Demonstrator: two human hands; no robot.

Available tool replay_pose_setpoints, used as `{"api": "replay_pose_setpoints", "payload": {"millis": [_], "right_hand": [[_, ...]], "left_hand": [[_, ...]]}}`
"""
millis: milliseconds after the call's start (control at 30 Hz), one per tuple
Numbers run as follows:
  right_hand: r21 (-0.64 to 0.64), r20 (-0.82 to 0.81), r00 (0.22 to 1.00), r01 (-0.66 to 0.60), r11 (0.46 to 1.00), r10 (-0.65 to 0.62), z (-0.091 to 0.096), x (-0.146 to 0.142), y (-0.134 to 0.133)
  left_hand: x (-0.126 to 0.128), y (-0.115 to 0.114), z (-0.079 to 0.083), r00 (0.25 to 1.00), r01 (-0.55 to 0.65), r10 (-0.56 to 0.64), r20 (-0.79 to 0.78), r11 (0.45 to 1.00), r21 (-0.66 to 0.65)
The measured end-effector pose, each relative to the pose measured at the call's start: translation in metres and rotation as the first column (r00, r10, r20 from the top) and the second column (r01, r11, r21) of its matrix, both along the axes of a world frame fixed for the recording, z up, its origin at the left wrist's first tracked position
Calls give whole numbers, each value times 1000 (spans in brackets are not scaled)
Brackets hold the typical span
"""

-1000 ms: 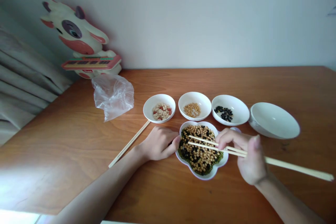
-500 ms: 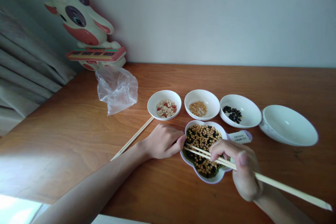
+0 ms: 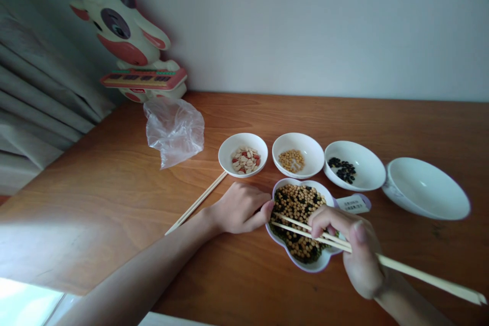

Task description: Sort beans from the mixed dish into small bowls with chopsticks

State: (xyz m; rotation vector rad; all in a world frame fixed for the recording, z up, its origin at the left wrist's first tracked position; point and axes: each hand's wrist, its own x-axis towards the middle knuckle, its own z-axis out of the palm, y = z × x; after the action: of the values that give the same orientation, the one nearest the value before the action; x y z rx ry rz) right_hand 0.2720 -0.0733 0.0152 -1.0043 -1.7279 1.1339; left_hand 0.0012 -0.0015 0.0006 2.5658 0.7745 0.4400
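A flower-shaped white bowl (image 3: 320, 263) of mixed yellow, black and green beans sits on the wooden table near me. My right hand (image 3: 353, 252) is closed round a pair of wooden chopsticks (image 3: 412, 271), whose tips rest among the beans at the bowl's left side. My left hand (image 3: 240, 208) lies curled on the table with its fingertips against the bowl's left rim. Behind the bowl stand three small white dishes: one with peanuts (image 3: 243, 154), one with yellow beans (image 3: 298, 155), one with black beans (image 3: 355, 165).
An empty white bowl (image 3: 426, 188) stands at the right. A second pair of chopsticks (image 3: 196, 202) lies on the table left of my left hand. A crumpled clear plastic bag (image 3: 174, 130) and a cow-shaped toy (image 3: 128, 48) sit at the back left by a curtain.
My right hand has drawn nearer to me with the chopsticks, and their tips have shifted to the bowl's front left. The view has drifted left. My left hand stays at the rim.
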Motion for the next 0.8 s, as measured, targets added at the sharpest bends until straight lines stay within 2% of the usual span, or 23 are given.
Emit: {"api": "replay_pose_setpoints", "payload": {"millis": [200, 467, 800], "right_hand": [[29, -15, 999, 37, 999, -36, -6, 0, 2], [-34, -38, 999, 31, 999, -32, -7, 1, 2], [39, -36, 999, -8, 999, 10, -6, -2, 3]], "left_hand": [[-1, 1, -3, 1000, 9, -9, -14, 1000, 0], [-1, 0, -3, 1000, 4, -4, -30, 1000, -1], [-2, 0, -3, 999, 8, -8, -35, 1000, 4]]}}
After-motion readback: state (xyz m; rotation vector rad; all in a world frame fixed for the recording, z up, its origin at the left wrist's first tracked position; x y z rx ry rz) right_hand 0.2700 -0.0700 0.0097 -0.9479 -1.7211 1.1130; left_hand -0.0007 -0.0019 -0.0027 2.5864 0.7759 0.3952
